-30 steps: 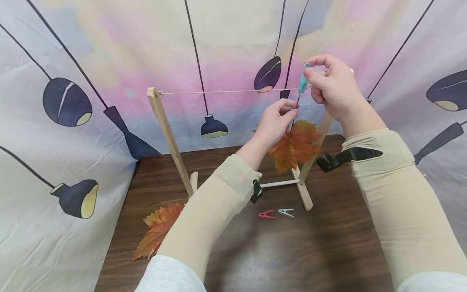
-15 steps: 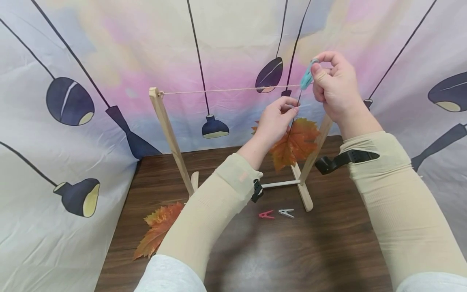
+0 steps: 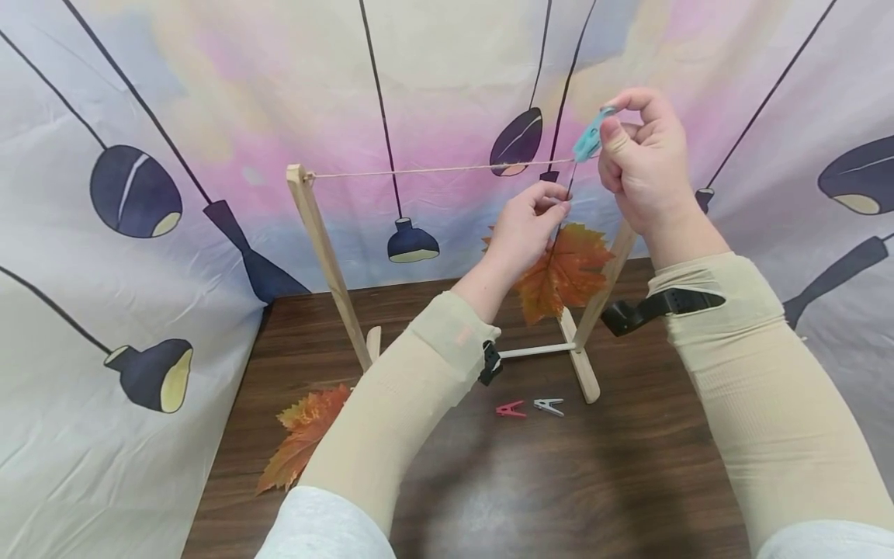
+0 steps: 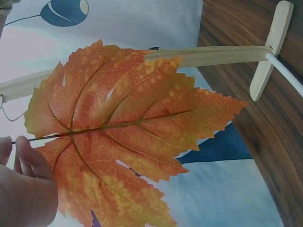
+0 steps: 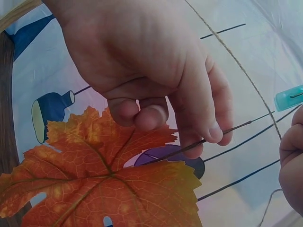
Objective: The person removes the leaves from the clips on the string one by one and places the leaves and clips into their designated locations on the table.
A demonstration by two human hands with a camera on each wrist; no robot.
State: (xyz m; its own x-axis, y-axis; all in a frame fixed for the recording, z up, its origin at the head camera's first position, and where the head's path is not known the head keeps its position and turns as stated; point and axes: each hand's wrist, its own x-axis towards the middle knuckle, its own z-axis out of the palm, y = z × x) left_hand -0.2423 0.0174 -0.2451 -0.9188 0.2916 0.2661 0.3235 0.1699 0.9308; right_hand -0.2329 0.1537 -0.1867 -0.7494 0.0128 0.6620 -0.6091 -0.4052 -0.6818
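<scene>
My left hand [image 3: 527,221] pinches the dark stem [image 5: 184,149] of an orange maple leaf [image 3: 569,268] between thumb and forefinger. The leaf hangs below the fingers and fills much of the left wrist view. Up and to the right, my right hand [image 3: 646,163] pinches the handle end of a teal clothespin [image 3: 590,138], tilted with its nose pointing down-left. That nose is right at the string [image 3: 433,170], where the thin top of the stem crosses it in the right wrist view. The right hand is partly cut off there.
Wooden posts [image 3: 324,272] hold the string, with a white rod [image 3: 538,352] low between them. A pink clothespin [image 3: 511,409] and a white clothespin [image 3: 549,407] lie on the brown table [image 3: 559,481]. Another orange leaf [image 3: 303,439] lies at left, partly behind the left sleeve.
My right hand has moved slightly up and right, and the teal clothespin has tilted further from upright. The left hand and its leaf stay almost in place.
</scene>
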